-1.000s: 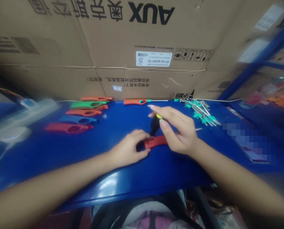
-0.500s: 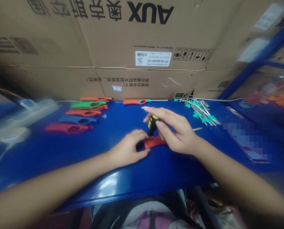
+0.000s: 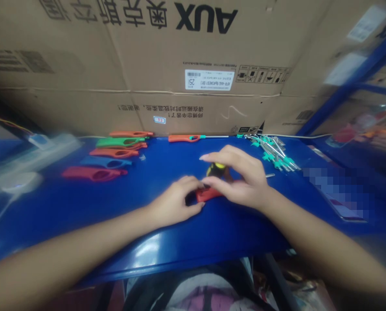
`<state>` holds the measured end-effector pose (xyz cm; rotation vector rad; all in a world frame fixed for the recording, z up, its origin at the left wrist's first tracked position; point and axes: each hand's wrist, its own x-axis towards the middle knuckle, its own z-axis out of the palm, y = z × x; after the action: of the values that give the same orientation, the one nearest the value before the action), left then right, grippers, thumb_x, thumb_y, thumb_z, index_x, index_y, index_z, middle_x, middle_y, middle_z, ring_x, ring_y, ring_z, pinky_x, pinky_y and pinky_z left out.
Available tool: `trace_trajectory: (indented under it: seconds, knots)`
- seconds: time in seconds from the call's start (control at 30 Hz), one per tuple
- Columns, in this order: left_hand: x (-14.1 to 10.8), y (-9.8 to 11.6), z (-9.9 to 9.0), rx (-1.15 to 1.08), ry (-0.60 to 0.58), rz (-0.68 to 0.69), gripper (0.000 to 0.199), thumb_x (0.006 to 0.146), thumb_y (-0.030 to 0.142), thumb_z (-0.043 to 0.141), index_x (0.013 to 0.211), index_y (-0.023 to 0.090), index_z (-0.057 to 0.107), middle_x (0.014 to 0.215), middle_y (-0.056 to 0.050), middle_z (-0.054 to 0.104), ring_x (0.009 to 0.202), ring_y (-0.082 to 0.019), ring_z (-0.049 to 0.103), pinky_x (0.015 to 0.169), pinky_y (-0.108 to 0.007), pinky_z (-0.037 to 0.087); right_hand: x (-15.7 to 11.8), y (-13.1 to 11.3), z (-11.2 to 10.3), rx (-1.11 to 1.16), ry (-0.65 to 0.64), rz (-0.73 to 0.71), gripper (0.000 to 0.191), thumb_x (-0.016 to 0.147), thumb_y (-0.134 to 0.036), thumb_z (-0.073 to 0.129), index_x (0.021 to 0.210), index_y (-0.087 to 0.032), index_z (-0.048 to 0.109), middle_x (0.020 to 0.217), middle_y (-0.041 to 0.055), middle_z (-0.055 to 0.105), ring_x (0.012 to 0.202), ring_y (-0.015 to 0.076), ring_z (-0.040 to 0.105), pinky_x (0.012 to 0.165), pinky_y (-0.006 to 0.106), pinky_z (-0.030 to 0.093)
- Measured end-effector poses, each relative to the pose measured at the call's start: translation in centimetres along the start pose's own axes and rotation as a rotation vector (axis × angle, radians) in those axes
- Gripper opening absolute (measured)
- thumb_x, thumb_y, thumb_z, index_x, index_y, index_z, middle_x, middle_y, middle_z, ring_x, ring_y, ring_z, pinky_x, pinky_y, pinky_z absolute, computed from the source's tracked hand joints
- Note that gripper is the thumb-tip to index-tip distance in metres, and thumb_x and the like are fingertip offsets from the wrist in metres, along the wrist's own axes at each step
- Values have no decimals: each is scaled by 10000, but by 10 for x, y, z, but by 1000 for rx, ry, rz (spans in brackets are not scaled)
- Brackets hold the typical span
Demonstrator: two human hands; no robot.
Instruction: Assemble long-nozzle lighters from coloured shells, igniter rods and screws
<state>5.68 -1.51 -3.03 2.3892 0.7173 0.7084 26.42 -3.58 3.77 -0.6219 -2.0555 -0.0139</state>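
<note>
On the blue tabletop, my left hand (image 3: 178,199) pinches the left end of a red lighter handle (image 3: 208,195) between thumb and fingers. Above the handle, my right hand (image 3: 243,177) is closed around a short, stubby yellow-and-black screwdriver (image 3: 216,169). The screwdriver leans to the right, and its tip is hidden behind my right thumb and left fingertips. My right hand covers the right part of the red handle. A thin metal rod (image 3: 269,175) pokes out just beyond my right hand.
Several coloured lighter handles (image 3: 115,152) lie at the back left. An orange lighter (image 3: 183,138) with a metal tube lies against the cardboard box (image 3: 141,65). Metal tubes with green parts (image 3: 272,153) are heaped at the back right, near a phone (image 3: 338,194). A power strip (image 3: 55,151) stands left.
My right hand has shifted slightly right, and the screwdriver has gone from nearly upright to tilted right. My left hand stays on the red lighter handle.
</note>
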Motion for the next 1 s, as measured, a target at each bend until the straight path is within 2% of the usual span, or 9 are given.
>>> trace_trajectory:
  seconds: [0.1, 0.27, 0.33, 0.47, 0.63, 0.73, 0.8, 0.87, 1.0]
  knots:
    - [0, 0, 0, 0, -1, -1, 247, 848, 210, 680, 1092, 191, 653, 1040, -55, 673, 973, -227, 636, 910, -389, 518, -1, 1, 0, -67, 30, -75, 286, 932, -263, 660, 1197, -156, 654, 829, 46, 696, 732, 163, 625, 668, 287, 534]
    - [1, 1, -1, -5, -5, 8, 279, 847, 197, 677, 1125, 190, 651, 1067, -59, 684, 1010, -232, 627, 931, -391, 509, 2, -1, 0, 115, -71, 65, 378, 1020, -175, 390, 1365, -160, 543, 1066, 98, 690, 933, 179, 665, 849, 354, 558]
    - [0, 0, 0, 0, -1, 2, 266, 846, 204, 679, 1110, 187, 651, 1058, -61, 682, 1004, -237, 627, 921, -392, 512, 1, 0, 0, 102, -50, 61, 326, 1007, -216, 487, 1315, -176, 584, 1008, 77, 696, 851, 166, 661, 779, 319, 559]
    - [0, -1, 1, 11, 6, -4, 256, 845, 215, 684, 1097, 190, 648, 1045, -60, 672, 982, -235, 628, 911, -393, 514, -1, 2, 0, -57, 32, -85, 300, 917, -264, 691, 1203, -181, 660, 818, 28, 682, 689, 144, 610, 631, 263, 514]
    - [1, 1, -1, -13, -12, 2, 288, 849, 192, 672, 1136, 188, 652, 1079, -69, 676, 1018, -242, 616, 928, -397, 505, 3, -3, -2, 72, -70, -8, 362, 1006, -141, 405, 1313, -154, 595, 1156, 125, 695, 1074, 205, 647, 888, 360, 548]
    - [1, 2, -2, -15, -15, -7, 284, 845, 190, 674, 1128, 181, 655, 1080, -70, 673, 1020, -243, 614, 932, -403, 504, 4, -3, -2, 141, -57, 15, 307, 995, -153, 460, 1247, -145, 636, 1018, 100, 706, 924, 184, 661, 832, 347, 558]
    - [0, 1, -1, -11, -9, -11, 281, 842, 200, 679, 1120, 176, 651, 1068, -67, 669, 1004, -239, 618, 925, -400, 508, 3, -1, -2, 83, -3, 15, 227, 959, -202, 593, 1165, -157, 676, 882, 60, 696, 752, 156, 628, 716, 303, 550]
    - [0, 1, -1, -7, -5, -9, 292, 843, 210, 680, 1130, 176, 645, 1062, -63, 666, 995, -236, 620, 921, -398, 510, 2, 0, -2, 6, 29, -11, 228, 929, -237, 657, 1144, -167, 686, 857, 52, 691, 725, 156, 614, 667, 291, 538]
    - [0, 0, -1, -13, -8, -1, 244, 854, 210, 672, 1095, 183, 655, 1063, -61, 670, 1003, -233, 618, 920, -392, 508, 1, -1, 0, 94, -40, 35, 353, 1006, -185, 446, 1332, -157, 580, 1120, 116, 685, 1031, 205, 655, 841, 349, 566]
